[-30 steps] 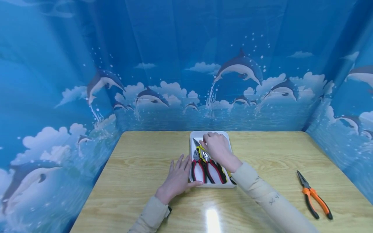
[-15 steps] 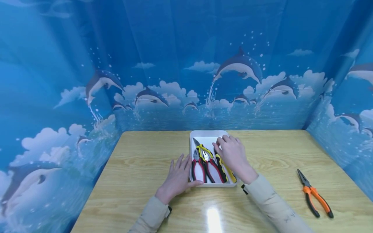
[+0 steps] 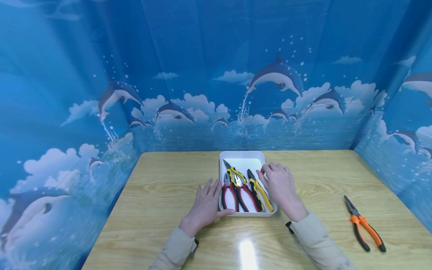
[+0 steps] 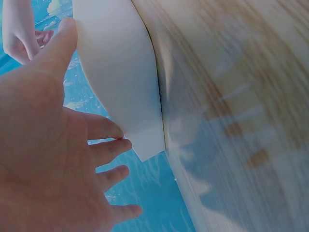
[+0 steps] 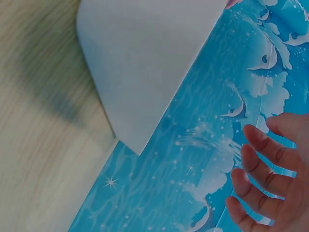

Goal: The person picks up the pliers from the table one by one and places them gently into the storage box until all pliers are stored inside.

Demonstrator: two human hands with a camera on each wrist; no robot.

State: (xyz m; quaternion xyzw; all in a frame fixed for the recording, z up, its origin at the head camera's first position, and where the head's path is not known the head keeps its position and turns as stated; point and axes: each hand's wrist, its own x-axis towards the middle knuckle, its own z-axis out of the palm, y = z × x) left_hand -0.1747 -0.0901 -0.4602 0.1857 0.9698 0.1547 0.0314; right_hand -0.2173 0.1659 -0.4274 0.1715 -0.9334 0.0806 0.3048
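A white tray [image 3: 245, 155] holds several pliers. Two red-and-black pliers, one on the left [image 3: 226, 180] and one in the middle [image 3: 248, 193], lie with handles toward me. Yellow-and-black long-nose pliers [image 3: 239, 174] overlap them at upper left. Along the right side lie another yellow-and-black pair of pliers [image 3: 263, 195]. My left hand [image 3: 204, 208] has its fingers spread against the tray's left wall, thumb at the front corner. Beyond the right wall hovers my right hand [image 3: 279, 184], fingers loosely bent; the right wrist view shows this hand [image 5: 270, 174] holding nothing, beside the tray wall [image 5: 140, 63].
Orange-and-black long-nose pliers [image 3: 361, 224] lie on the wooden table [image 3: 162, 180] at the right. A blue curtain with printed dolphins [image 3: 195, 48] rises behind the table and along both sides.
My right hand has moved from over the tray to the right, past its right wall, uncovering the yellow-and-black pliers there. My left hand has stayed at the left wall.
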